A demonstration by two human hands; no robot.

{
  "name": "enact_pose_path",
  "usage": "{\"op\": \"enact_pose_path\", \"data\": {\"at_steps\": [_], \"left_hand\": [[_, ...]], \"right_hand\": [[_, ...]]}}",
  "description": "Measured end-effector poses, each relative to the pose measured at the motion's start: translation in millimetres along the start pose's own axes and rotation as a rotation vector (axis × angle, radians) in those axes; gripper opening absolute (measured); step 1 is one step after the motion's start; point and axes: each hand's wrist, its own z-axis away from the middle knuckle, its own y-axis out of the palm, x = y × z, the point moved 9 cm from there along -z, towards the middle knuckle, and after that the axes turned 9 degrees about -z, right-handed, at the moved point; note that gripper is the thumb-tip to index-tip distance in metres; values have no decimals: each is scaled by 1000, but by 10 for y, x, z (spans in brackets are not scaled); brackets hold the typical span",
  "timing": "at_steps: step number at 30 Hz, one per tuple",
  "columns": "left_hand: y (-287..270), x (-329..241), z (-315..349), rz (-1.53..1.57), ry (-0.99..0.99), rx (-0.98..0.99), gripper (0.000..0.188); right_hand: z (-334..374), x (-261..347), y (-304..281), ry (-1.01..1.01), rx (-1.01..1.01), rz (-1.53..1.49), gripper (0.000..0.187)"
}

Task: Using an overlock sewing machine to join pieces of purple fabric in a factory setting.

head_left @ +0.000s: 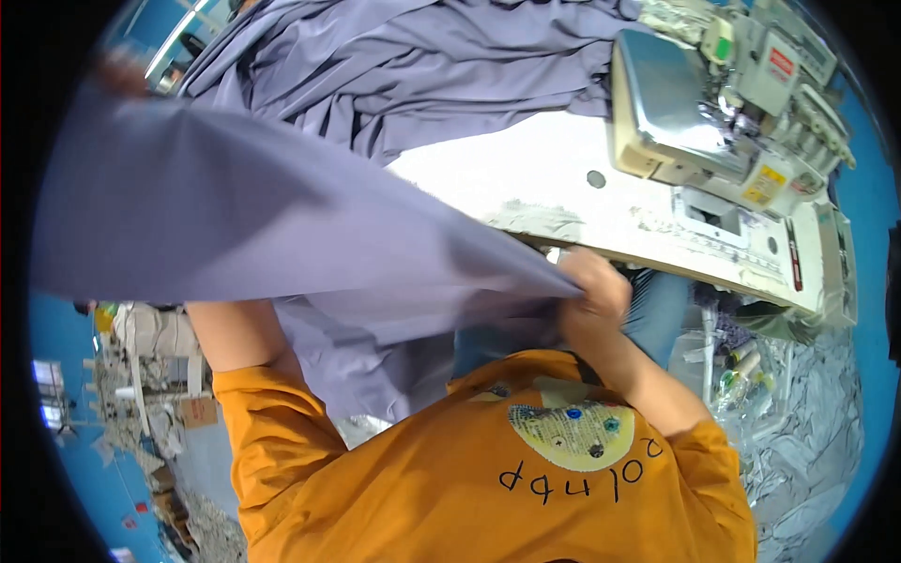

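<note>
A wide piece of grey-purple fabric (310, 220) is stretched in the air across my lap, from upper left to the middle. My right hand (597, 293) is closed round its gathered right end, just below the table's front edge. At the far upper left, my left hand (124, 73) is raised at the fabric's top corner; motion blurs it, but the cloth hangs taut from it. That fabric hides most of my left forearm. More of the same cloth (375, 361) drapes down over my lap.
A white sewing table (488, 174) lies ahead, with a large heap of grey-purple fabric (422, 66) on its far side. At the right stands an industrial sewing machine (676, 113). A dark red, pen-like tool (794, 255) lies near the table's right end. Pale cloth or plastic (798, 422) covers the floor at right.
</note>
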Motion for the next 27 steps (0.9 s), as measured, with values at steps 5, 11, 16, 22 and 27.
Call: {"op": "enact_pose_path", "data": {"at_steps": [5, 11, 16, 22, 27], "left_hand": [[1176, -386, -9, -300, 9, 12, 20], [2486, -521, 623, 202, -327, 506, 13], [2733, -463, 996, 341, -581, 783, 13], [2820, -842, 1023, 533, -620, 1069, 20], [2839, -909, 970, 288, -402, 1014, 34]], "right_hand": [[777, -107, -951, 203, -243, 248, 11], [2011, -1273, -1614, 689, -639, 289, 13], [1246, -576, -1252, 509, -13, 463, 48], [-176, 333, -1621, 92, -496, 164, 66], [-315, -207, -1644, 393, -402, -317, 47]]}}
